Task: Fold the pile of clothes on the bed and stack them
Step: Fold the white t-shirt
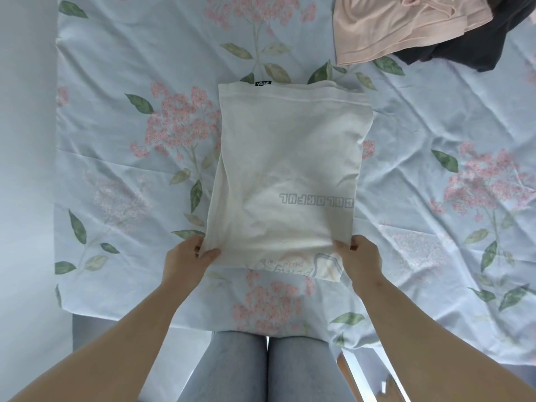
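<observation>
In the centre of the frame, on the floral bedsheet (130, 82), a cream T-shirt (290, 158) folded into a long, narrow rectangle, far end flat on the sheet. Small black label (263, 83) at the far edge; reversed grey lettering (316, 202) across the lower half, a faint print showing through near the bottom edge. Left hand (185, 256) pinching the near left corner, thumb on top, fingers underneath. Right hand (359, 256) gripping the near right corner the same way. Hands apart, one at each corner. In the upper right of the frame, well apart from the shirt, a crumpled peach garment (391, 30) lying partly over a dark grey garment (478, 44). At bottom centre, legs in grey leggings (240, 369) against the bed's edge.
</observation>
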Available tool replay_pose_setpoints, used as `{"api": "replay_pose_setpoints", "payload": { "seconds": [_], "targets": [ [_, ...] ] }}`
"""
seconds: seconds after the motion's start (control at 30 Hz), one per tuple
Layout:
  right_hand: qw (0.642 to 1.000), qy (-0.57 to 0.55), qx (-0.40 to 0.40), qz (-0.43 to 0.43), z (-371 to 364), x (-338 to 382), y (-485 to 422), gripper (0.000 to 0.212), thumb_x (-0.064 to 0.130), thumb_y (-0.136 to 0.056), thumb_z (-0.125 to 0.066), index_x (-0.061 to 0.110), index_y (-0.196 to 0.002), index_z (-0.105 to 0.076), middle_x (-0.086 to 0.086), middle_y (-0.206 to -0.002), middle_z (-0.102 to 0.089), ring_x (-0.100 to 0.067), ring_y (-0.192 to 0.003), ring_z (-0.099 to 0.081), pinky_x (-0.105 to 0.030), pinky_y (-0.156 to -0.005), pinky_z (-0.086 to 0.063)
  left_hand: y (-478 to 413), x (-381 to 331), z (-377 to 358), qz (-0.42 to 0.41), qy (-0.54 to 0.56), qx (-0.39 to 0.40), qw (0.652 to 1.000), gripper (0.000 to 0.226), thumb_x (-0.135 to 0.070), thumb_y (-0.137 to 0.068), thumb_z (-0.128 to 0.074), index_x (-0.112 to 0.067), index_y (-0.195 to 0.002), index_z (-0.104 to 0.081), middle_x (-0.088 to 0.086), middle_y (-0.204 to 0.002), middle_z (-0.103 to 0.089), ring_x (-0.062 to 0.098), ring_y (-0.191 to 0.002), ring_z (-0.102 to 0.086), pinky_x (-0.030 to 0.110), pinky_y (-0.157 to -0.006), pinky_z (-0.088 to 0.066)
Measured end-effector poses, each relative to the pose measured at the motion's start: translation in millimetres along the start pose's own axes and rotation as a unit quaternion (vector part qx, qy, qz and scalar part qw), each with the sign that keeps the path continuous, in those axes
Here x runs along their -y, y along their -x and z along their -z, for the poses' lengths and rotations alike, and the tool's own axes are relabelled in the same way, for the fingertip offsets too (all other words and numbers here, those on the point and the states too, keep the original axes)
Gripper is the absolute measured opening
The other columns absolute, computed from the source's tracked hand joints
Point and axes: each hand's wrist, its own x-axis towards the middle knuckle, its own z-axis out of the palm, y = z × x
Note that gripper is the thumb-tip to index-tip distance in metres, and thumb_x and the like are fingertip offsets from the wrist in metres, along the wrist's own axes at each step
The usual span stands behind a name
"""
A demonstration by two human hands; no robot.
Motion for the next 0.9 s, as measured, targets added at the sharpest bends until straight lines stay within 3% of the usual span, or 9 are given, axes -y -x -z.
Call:
{"api": "replay_pose_setpoints", "payload": {
  "seconds": [0.1, 0.2, 0.3, 0.33, 0.4, 0.47, 0.53, 0.7, 0.9],
  "targets": [
    [0.995, -0.096, 0.031, -0.012, -0.1, 11.4, -0.5, 0.015, 0.009, -0.084, -0.063, 0.006, -0.098, -0.057, 0.000, -0.082, -0.057, -0.018, -0.077, -0.053, -0.027, -0.069, -0.043, -9.7, -14.0, 4.7, 0.031, 0.097, 0.060, 0.993, 0.041, -0.031, -0.078, -0.075, -0.023, -0.112, -0.053, -0.009, -0.098, -0.061, 0.015, -0.087, -0.056, 0.026, -0.072, -0.043],
    [0.975, -0.216, 0.045, 0.007, -0.8, 34.0, -10.1, 0.028, 0.009, -0.080, -0.070, 0.012, -0.105, -0.056, 0.001, -0.094, -0.063, -0.013, -0.084, -0.060, -0.022, -0.069, -0.046, -28.1, -45.4, 8.6, 0.017, 0.201, 0.060, 0.978, 0.057, -0.035, -0.070, -0.081, -0.026, -0.116, -0.049, -0.015, -0.097, -0.059, 0.010, -0.085, -0.059, 0.024, -0.069, -0.048],
    [0.962, -0.269, 0.034, 0.020, -2.3, 56.2, -25.7, 0.042, 0.012, -0.080, -0.072, 0.005, -0.118, -0.054, -0.007, -0.106, -0.064, -0.021, -0.093, -0.062, -0.035, -0.081, -0.053, -53.7, -78.5, 13.7, 0.001, 0.271, 0.048, 0.961, 0.042, -0.034, -0.070, -0.081, -0.023, -0.103, -0.058, -0.013, -0.090, -0.065, 0.009, -0.078, -0.065, 0.019, -0.049, -0.049],
    [0.961, -0.275, 0.035, 0.019, -3.1, 62.4, -31.1, 0.043, 0.013, -0.080, -0.071, 0.003, -0.119, -0.054, -0.011, -0.108, -0.064, -0.025, -0.094, -0.062, -0.041, -0.084, -0.052, -62.5, -85.6, 14.9, 0.008, 0.290, 0.045, 0.956, 0.038, -0.032, -0.070, -0.081, -0.023, -0.100, -0.060, -0.010, -0.091, -0.067, 0.012, -0.080, -0.067, 0.022, -0.050, -0.052],
    [0.958, -0.283, 0.043, 0.016, -3.7, 71.9, -39.9, 0.042, 0.011, -0.081, -0.070, -0.001, -0.119, -0.055, -0.017, -0.112, -0.063, -0.030, -0.097, -0.061, -0.045, -0.088, -0.051, -75.1, -97.4, 18.4, 0.008, 0.309, 0.069, 0.948, 0.044, -0.027, -0.074, -0.079, -0.018, -0.112, -0.060, -0.002, -0.104, -0.068, 0.020, -0.092, -0.067, 0.033, -0.071, -0.057],
    [0.955, -0.291, 0.061, 0.012, -2.3, 77.5, -44.2, 0.040, 0.010, -0.084, -0.069, -0.001, -0.120, -0.055, -0.014, -0.108, -0.064, -0.026, -0.092, -0.062, -0.040, -0.086, -0.052, -81.3, -104.8, 22.6, -0.004, 0.334, 0.127, 0.934, 0.051, -0.017, -0.081, -0.073, -0.011, -0.127, -0.053, 0.005, -0.119, -0.065, 0.025, -0.105, -0.064, 0.043, -0.090, -0.052],
    [0.943, -0.318, 0.096, 0.002, 1.8, 81.8, -42.3, 0.029, 0.012, -0.086, -0.067, 0.007, -0.114, -0.059, -0.007, -0.101, -0.068, -0.021, -0.085, -0.066, -0.032, -0.078, -0.056, -81.4, -108.9, 28.6, -0.003, 0.356, 0.169, 0.919, 0.044, -0.013, -0.086, -0.066, -0.010, -0.128, -0.053, 0.007, -0.120, -0.064, 0.025, -0.107, -0.063, 0.044, -0.094, -0.049],
    [0.899, -0.413, 0.148, 0.014, 28.1, 103.1, -17.8, 0.010, 0.015, -0.090, -0.062, 0.016, -0.100, -0.064, 0.000, -0.087, -0.075, -0.016, -0.078, -0.072, -0.027, -0.060, -0.057, -63.7, -122.0, 66.1, -0.035, 0.412, 0.176, 0.893, 0.026, -0.019, -0.092, -0.057, -0.013, -0.117, -0.059, -0.002, -0.098, -0.071, 0.014, -0.087, -0.069, 0.030, -0.074, -0.056],
    [0.882, -0.427, 0.165, 0.112, 70.7, 127.0, 31.5, 0.018, 0.012, -0.092, -0.053, 0.019, -0.105, -0.063, 0.003, -0.099, -0.070, -0.013, -0.092, -0.065, -0.026, -0.079, -0.053, -11.3, -138.9, 120.1, -0.151, 0.444, 0.147, 0.871, 0.027, -0.021, -0.086, -0.057, -0.017, -0.112, -0.060, -0.001, -0.104, -0.069, 0.013, -0.093, -0.068, 0.028, -0.077, -0.054]
  ]
}}
